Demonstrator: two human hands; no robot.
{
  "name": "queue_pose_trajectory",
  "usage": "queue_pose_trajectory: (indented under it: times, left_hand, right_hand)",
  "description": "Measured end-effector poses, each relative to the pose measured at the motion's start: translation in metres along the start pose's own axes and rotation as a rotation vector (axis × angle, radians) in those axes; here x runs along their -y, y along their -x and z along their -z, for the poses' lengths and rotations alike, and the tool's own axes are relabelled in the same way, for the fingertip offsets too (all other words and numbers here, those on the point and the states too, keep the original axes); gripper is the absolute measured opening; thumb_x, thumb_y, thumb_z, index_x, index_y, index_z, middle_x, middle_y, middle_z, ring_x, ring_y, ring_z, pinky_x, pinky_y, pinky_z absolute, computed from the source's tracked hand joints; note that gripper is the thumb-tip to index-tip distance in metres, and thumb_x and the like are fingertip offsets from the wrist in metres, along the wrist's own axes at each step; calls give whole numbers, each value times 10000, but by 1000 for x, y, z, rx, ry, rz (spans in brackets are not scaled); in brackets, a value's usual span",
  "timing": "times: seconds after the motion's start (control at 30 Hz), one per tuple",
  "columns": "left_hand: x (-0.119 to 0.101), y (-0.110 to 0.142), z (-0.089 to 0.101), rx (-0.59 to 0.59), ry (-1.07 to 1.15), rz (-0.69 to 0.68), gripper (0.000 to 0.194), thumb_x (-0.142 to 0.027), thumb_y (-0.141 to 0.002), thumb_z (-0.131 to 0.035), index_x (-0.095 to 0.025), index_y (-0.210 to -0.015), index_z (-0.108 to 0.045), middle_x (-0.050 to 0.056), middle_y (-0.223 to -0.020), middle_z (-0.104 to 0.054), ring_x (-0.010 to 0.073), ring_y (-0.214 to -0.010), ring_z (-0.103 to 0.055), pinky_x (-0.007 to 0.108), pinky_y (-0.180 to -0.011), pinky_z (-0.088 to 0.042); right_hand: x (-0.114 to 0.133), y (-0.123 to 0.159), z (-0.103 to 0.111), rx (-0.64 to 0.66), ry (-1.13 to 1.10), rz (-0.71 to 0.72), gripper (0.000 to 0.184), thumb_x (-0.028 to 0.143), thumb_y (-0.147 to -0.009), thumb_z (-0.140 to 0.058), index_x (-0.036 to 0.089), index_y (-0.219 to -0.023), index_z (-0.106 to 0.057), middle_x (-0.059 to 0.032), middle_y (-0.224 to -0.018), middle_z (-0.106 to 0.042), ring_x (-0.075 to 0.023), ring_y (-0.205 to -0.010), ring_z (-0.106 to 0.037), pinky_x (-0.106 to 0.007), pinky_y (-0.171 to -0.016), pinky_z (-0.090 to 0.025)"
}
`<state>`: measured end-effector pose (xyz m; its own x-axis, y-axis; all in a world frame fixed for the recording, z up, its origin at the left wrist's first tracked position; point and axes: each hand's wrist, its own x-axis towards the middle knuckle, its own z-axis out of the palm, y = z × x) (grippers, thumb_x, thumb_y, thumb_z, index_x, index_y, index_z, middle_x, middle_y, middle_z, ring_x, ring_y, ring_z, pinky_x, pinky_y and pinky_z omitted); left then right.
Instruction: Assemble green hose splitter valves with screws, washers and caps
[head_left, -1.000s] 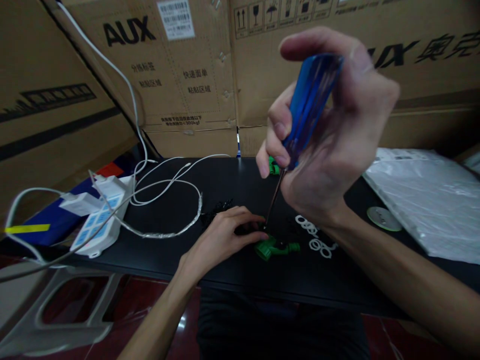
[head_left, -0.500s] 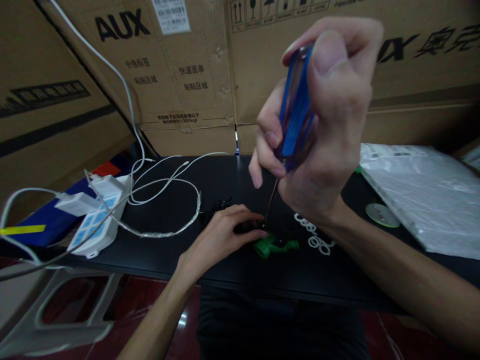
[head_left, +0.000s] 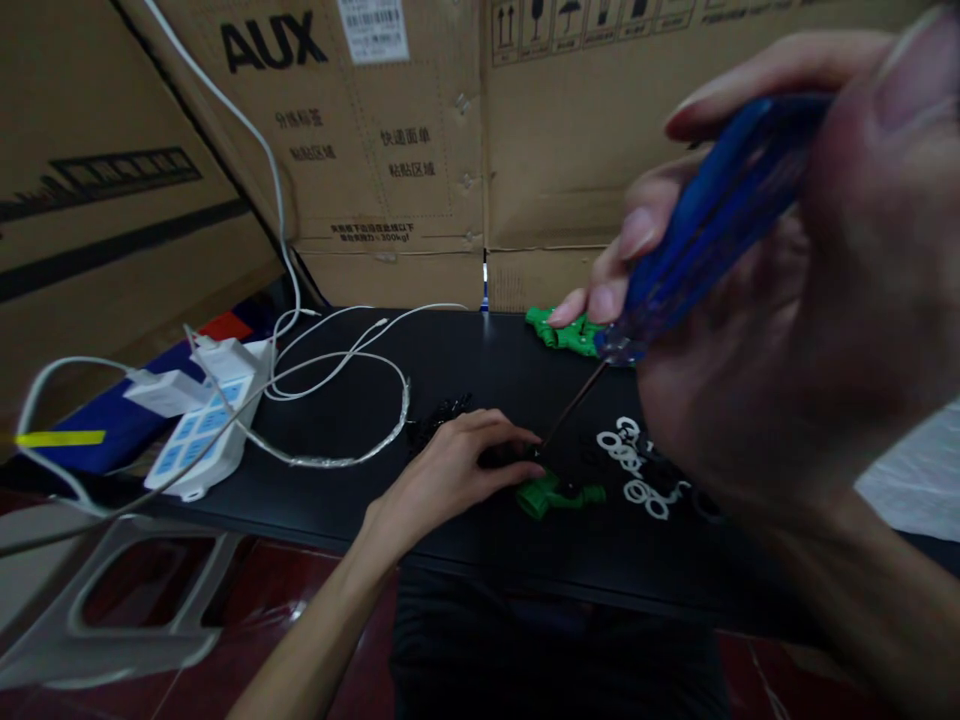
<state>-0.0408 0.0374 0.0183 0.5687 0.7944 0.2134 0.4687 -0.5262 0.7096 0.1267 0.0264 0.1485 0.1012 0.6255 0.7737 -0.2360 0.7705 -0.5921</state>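
My right hand (head_left: 795, 280) is wrapped round the blue handle of a screwdriver (head_left: 712, 220), close to the camera. Its thin shaft slants down and left to the fingertips of my left hand (head_left: 480, 455). There the thumb and forefinger curl together around the tip; whatever dark piece lies between them is hidden in shadow. Right beside that thumb a green plastic pipe fitting (head_left: 551, 495) lies on the black table (head_left: 480, 365), its side spout pointing right. I cannot tell whether the thumb presses on it.
More green fittings (head_left: 566, 332) lie at the back. White rings (head_left: 634, 460) are scattered right of the fitting. Small black parts (head_left: 442, 415) sit behind my left hand. A power strip (head_left: 214, 420) and white cables (head_left: 352, 355) fill the left side. Cardboard boxes (head_left: 390, 200) stand behind.
My right hand has swung right and nearer the camera, tilting the screwdriver further over. The green fittings at the back have come into view. My left hand keeps its place at the tip.
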Motion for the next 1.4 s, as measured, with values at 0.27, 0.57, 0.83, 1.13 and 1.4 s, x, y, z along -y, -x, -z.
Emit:
queue_pose_trajectory:
  times: [0.27, 0.57, 0.83, 1.13, 1.4]
  left_hand:
    - [-1, 0, 1, 6, -14, -13, 296, -398, -921, -715, -204, -1144, -726, 30, -963, -677, 180, -903, -659, 299, -828, -513]
    - [-2, -21, 18, 162, -87, -82, 282, -451, -871, -754, -196, -978, -703, 6, -951, -657, 164, -832, -635, 282, -764, -474]
    - [0, -45, 32, 355, 76, -89, 288, -355, -799, -840, -174, -986, -716, 7, -988, -682, 137, -781, -614, 255, -703, -478]
    - [7, -45, 31, 430, 187, -44, 187, -283, -896, -755, -184, -1055, -764, 33, -1033, -773, 178, -938, -702, 275, -859, -499]
    - [12, -45, 30, 422, 220, -27, 193, -267, -900, -750, -161, -1060, -766, 48, -1034, -775, 185, -936, -709, 273, -853, -507]
  right_hand:
    - [2, -9, -5, 22, -74, -232, 376, 578, -892, -634, 283, -800, -421, 78, -538, -403, -128, -374, -287, -289, -327, -280]
    - [-20, -32, -4, 299, -389, -431, 483, 239, -1058, -121, 237, -723, -470, 64, -499, -336, -101, -331, -198, -218, -293, -290]
    - [-19, -33, -5, 286, -352, -491, 333, 471, -998, -546, 267, -804, -368, 129, -474, -331, -72, -320, -169, -184, -267, -217]
    - [-20, -34, -7, 295, -248, -386, 517, 706, -879, -591, 245, -752, -395, 50, -666, -499, -100, -445, -470, -269, -384, -418]
    - [-17, -28, -12, 184, -206, -408, 446, 676, -987, -411, 263, -847, -317, 107, -585, -465, -76, -400, -333, -220, -359, -305]
